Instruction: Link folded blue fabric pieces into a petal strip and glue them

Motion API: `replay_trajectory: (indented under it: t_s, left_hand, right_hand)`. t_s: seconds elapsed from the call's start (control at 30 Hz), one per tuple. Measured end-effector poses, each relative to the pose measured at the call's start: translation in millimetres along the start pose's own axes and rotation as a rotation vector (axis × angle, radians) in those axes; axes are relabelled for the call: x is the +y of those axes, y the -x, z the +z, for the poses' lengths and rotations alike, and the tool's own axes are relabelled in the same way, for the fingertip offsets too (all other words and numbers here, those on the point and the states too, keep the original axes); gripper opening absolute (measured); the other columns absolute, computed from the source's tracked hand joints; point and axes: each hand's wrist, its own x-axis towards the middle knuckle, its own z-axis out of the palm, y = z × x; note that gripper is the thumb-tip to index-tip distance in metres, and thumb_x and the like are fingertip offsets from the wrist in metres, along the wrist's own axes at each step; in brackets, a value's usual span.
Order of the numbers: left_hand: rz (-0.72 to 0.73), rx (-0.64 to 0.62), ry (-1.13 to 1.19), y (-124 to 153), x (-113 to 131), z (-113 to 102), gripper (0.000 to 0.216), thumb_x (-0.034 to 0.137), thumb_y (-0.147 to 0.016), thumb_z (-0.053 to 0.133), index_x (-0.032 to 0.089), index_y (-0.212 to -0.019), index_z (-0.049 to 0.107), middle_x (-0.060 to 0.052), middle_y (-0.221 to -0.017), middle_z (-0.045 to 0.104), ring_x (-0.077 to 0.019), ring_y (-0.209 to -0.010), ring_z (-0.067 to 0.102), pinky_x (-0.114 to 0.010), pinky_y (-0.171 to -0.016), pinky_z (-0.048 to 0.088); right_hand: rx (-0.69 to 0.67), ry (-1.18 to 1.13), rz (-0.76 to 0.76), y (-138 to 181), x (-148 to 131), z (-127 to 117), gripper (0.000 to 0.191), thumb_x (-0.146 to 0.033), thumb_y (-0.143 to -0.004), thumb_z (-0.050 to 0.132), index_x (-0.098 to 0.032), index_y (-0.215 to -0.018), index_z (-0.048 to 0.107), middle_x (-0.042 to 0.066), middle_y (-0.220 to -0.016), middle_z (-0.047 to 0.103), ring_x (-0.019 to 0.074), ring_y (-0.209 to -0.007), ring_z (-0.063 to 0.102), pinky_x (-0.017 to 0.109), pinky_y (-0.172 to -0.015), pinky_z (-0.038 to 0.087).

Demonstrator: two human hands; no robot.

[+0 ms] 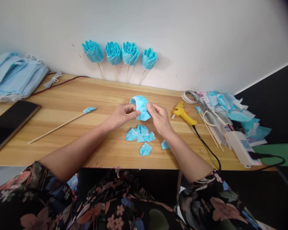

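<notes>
Between my two hands is a curved strip of folded blue petals (pixel 142 108), raised over the middle of the table. My left hand (pixel 124 114) pinches its lower left side with thumb and fingers. On its right edge, the thumb and fingers of my right hand (pixel 159 117) are closed. Just below lie a joined cluster of folded blue petals (pixel 140 133) and a single folded petal (pixel 145 149). Another folded petal (pixel 165 144) is partly covered by my right forearm. To the left rests a wooden stick (pixel 57 128) with a small blue bud (pixel 89 110) on its end.
Several blue flowers on sticks (pixel 114 53) lean against the wall. A yellow glue gun (pixel 183 114) lies at right, its cord running to a power strip (pixel 242 148). Scissors (pixel 212 117), tape (pixel 190 96) and blue scraps (pixel 230 105) are beyond. Masks (pixel 16 75) and a phone (pixel 13 123) are left.
</notes>
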Motion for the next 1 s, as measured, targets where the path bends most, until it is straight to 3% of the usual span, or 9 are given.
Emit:
replay_trajectory:
  t_s: [0.13, 0.33, 0.6, 0.9, 1.0]
  left_hand:
    - [0.016, 0.027, -0.004, 0.3, -1.6, -1.5, 0.036, 0.041, -0.083, 0.068, 0.018, -0.064, 0.049, 0.003, -0.062, 0.047, -0.0102, -0.061, 0.041, -0.028, -0.061, 0.032]
    - [0.055, -0.03, 0.022, -0.5, -0.7, -2.8, 0.039, 0.047, -0.085, 0.069, 0.018, -0.066, 0.053, 0.002, -0.065, 0.049, -0.0112, -0.064, 0.044, -0.028, -0.065, 0.035]
    - [0.042, -0.109, 0.184, -2.9, -6.6, -3.0, 0.047, 0.06, -0.081, 0.072, 0.018, -0.071, 0.055, 0.001, -0.07, 0.053, -0.0128, -0.069, 0.048, -0.029, -0.071, 0.041]
    - [-0.012, 0.012, 0.194, -1.0, 0.7, -5.3, 0.047, 0.058, -0.077, 0.078, 0.016, -0.067, 0.059, 0.0, -0.066, 0.058, -0.0114, -0.065, 0.05, -0.028, -0.07, 0.041]
    - [-0.021, 0.039, 0.196, -1.5, 0.0, -5.2, 0.047, 0.058, -0.076, 0.079, 0.017, -0.066, 0.059, 0.0, -0.064, 0.058, -0.011, -0.063, 0.05, -0.028, -0.068, 0.042]
  right_hand:
    - [-0.039, -0.009, 0.0, -0.3, -0.8, 0.6, 0.059, -0.072, -0.087, 0.059, -0.022, -0.063, 0.04, -0.003, -0.066, 0.033, 0.0125, -0.065, 0.032, 0.03, -0.063, 0.03]
    - [-0.095, -0.016, 0.029, -0.5, 3.5, 1.7, 0.05, -0.067, -0.083, 0.069, -0.021, -0.071, 0.056, -0.003, -0.069, 0.045, 0.0127, -0.067, 0.04, 0.029, -0.065, 0.035]
    - [-0.091, -0.019, 0.054, 0.5, 2.7, 4.7, 0.059, -0.077, -0.08, 0.064, -0.021, -0.066, 0.05, -0.003, -0.067, 0.045, 0.0133, -0.067, 0.041, 0.029, -0.066, 0.038]
    - [-0.106, -0.057, 0.017, -1.2, -3.1, -0.2, 0.061, -0.077, -0.089, 0.053, -0.021, -0.065, 0.059, 0.002, -0.067, 0.061, 0.0173, -0.071, 0.058, 0.032, -0.075, 0.047]
    - [-0.101, -0.068, 0.041, -1.1, -2.8, 0.4, 0.056, -0.075, -0.085, 0.062, -0.022, -0.068, 0.061, 0.001, -0.068, 0.063, 0.0163, -0.069, 0.059, 0.031, -0.072, 0.048]
